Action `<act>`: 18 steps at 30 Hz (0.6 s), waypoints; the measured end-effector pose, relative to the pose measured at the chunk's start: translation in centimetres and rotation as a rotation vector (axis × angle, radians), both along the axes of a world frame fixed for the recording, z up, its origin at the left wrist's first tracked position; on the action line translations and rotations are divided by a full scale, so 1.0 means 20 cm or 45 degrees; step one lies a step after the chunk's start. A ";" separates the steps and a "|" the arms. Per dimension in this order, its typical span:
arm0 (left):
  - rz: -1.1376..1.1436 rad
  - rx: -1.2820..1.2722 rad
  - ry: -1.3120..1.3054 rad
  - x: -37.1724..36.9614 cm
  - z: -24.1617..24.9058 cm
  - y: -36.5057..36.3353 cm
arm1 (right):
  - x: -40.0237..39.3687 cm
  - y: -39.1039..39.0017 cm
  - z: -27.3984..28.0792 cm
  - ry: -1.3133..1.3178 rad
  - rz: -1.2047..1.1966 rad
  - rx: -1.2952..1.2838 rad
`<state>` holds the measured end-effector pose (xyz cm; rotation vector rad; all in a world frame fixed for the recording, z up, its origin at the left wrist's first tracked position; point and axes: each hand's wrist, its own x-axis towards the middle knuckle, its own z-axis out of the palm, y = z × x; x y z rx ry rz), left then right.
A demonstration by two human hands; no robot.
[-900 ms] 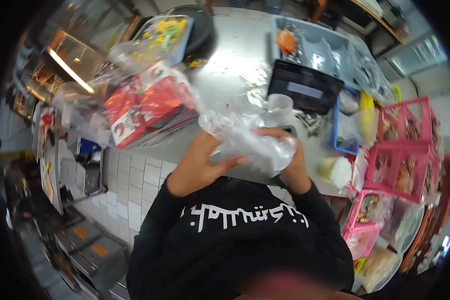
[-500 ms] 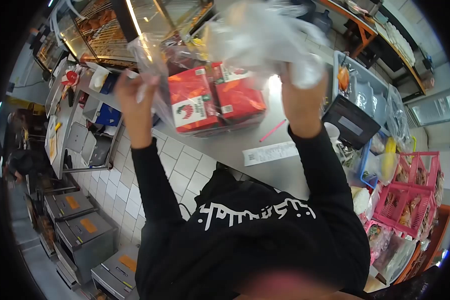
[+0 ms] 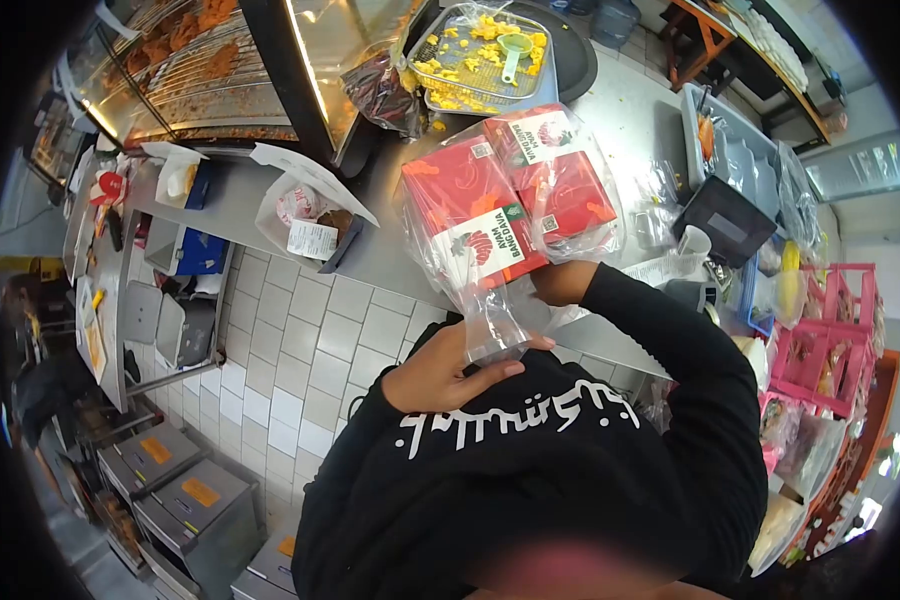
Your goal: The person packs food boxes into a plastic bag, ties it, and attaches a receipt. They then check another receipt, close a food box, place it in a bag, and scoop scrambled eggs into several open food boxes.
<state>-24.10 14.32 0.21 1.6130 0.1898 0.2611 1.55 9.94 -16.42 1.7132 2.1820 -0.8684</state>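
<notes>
At the center of the frame, a person's left hand [image 3: 432, 372] holds the loose end of a clear plastic bag [image 3: 494, 318], its fingers and thumb pinching the film. The right hand [image 3: 564, 283] is against the bag's near edge; its fingers are hidden, so whether they grip cannot be told. The bag lies on the metal worktop [image 3: 385, 255], just above center, around red printed boxes [image 3: 462, 188]. The step in hand appears to be handling the bag's loose end; the next move would call for a secure hold on the thin plastic, with the boxes kept level.

Counted: two hands, one bag, two red boxes visible, side by side. At the top center are one tray [image 3: 440, 88] of yellow pieces and one pale green scoop [image 3: 511, 62]. Left of center sits one open paper carton [image 3: 272, 208].
</notes>
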 end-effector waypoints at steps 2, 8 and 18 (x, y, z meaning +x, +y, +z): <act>-0.094 0.109 -0.114 -0.02 0.00 0.08 | -0.05 0.03 0.28 0.223 -0.139 -0.043; -0.243 -0.276 -0.025 -0.12 -0.02 0.19 | -0.08 -0.13 0.89 0.334 -0.301 0.239; -0.486 -0.363 -0.121 -0.07 -0.03 0.21 | -0.03 -0.03 0.04 -0.042 -0.249 0.160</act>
